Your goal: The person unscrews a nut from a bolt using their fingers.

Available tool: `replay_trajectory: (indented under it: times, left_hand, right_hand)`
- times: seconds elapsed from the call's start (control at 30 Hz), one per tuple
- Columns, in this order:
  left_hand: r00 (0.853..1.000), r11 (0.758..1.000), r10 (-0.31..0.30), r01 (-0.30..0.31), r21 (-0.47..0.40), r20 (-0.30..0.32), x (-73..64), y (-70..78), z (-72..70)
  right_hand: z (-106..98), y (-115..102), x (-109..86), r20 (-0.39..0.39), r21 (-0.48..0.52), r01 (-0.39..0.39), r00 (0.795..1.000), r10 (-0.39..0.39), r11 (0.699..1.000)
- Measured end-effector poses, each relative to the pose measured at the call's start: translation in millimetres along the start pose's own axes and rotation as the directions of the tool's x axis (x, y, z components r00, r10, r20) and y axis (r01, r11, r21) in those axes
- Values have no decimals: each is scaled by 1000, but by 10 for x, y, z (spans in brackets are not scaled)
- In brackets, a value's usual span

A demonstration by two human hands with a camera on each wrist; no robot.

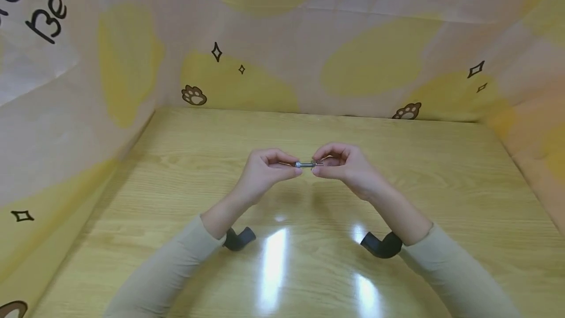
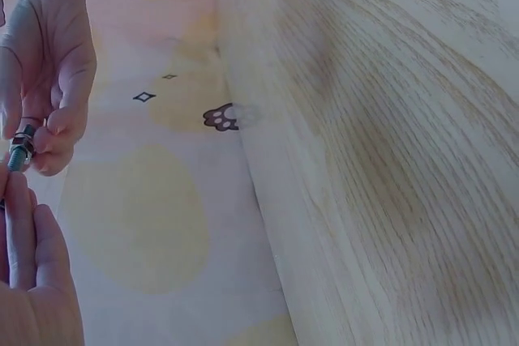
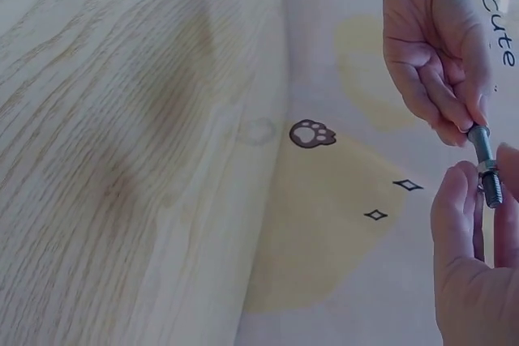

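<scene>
Right now, your left hand (image 1: 263, 173) pinches the head end of a metal bolt (image 1: 304, 165) above the worktop (image 1: 282, 131), and your right hand (image 1: 348, 167) pinches the nut (image 3: 487, 167) around its threaded end.

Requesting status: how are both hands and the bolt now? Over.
Left hand pinches the bolt at its head end; right hand at the nut. Bolt held above the table. Nothing visible in the way.
</scene>
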State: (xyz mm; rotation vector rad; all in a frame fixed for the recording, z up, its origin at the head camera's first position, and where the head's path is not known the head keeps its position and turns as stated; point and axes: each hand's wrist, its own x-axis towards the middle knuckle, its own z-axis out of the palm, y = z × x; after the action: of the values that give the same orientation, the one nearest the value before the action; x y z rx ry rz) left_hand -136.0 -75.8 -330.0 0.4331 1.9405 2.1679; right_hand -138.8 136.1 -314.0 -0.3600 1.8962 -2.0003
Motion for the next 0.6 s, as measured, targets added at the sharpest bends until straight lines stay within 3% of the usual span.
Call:
replay_trajectory:
  times: [0.27, 0.5, 0.6]
  left_hand:
    - [1000, 1000, 4, -3, 20, -18, -14, 14, 2]
    - [1000, 1000, 5, -5, 19, -16, 0, 20, -1]
    - [1000, 1000, 6, -6, 12, -13, 1, 18, 8]
  right_hand:
    - [49, 4, 12, -25, 11, -64, 998, 65, 998]
    - [18, -11, -8, -31, -19, -3, 1000, 2, 1000]
    - [17, -24, -17, -38, -16, -11, 999, 11, 1000]
